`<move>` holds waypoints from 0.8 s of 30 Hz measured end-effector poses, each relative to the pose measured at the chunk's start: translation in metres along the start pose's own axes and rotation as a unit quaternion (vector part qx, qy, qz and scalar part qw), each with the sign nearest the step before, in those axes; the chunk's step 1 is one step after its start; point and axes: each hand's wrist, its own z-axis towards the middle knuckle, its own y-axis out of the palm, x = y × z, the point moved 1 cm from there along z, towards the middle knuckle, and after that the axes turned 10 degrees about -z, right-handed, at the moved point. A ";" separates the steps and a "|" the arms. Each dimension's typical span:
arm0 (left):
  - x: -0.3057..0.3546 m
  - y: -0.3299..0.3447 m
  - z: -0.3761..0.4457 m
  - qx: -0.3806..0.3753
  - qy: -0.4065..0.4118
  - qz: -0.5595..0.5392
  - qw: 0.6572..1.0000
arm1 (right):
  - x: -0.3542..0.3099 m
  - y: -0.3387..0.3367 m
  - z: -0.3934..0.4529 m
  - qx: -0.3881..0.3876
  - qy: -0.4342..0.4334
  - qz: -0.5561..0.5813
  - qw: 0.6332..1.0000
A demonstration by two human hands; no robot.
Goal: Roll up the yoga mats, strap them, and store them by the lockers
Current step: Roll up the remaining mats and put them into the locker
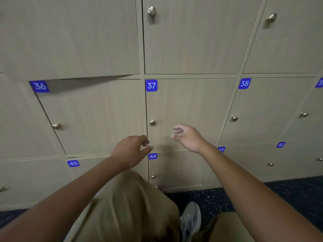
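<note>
No yoga mat shows anywhere in this view, so you cannot tell from here where the rolled mats lie or whether they are strapped. What you face is the bank of lockers (190,109), beige doors with blue number plates and small metal knobs.

Your left hand (130,151) reaches forward in front of the seam between doors 36 and 37, fingers loosely curled with thumb and fingertips near each other, and it holds nothing. Your right hand (189,137) is stretched out over the lower part of door 37, fingers relaxed and slightly bent, also empty. The knob of door 37 (152,122) sits just beside both hands, untouched.

You appear to be at the storing step, either about to open a locker or just free of a load; the picture does not settle which. If you mean to open door 37, the next move calls for a pinch on that small knob and a pull clear of your raised knee (129,203) below. The speckled dark floor (209,198) and your grey shoe (191,219) lie at the lockers' foot.
</note>
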 end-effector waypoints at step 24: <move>-0.095 0.007 -0.058 -0.042 -0.064 -0.047 0.996 | -0.073 0.061 0.103 -0.040 -0.014 -0.141 0.989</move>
